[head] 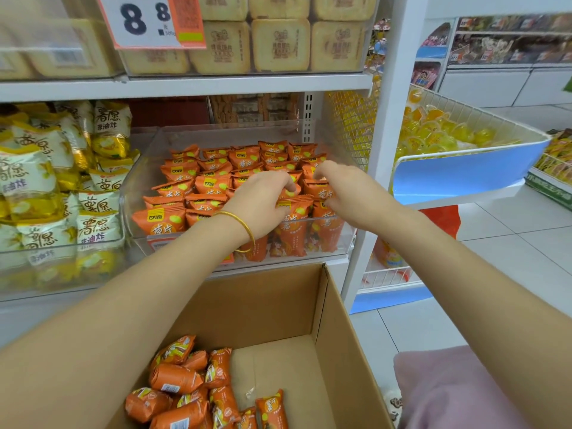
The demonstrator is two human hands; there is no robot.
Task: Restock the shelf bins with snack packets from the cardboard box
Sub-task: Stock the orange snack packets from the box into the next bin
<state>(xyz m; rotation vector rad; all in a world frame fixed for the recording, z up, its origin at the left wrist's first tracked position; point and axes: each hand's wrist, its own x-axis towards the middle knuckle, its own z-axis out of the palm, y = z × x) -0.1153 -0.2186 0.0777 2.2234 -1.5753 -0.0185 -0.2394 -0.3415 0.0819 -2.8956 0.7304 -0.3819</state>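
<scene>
Pinching orange packets (213,184) in the clear bin (136,187), left hand (263,202) and right hand (346,190) both curled.

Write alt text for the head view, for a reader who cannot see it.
A person's left hand and right hand grip orange snack packets in a clear shelf bin. Below, an open cardboard box holds more of the same packets.
</scene>
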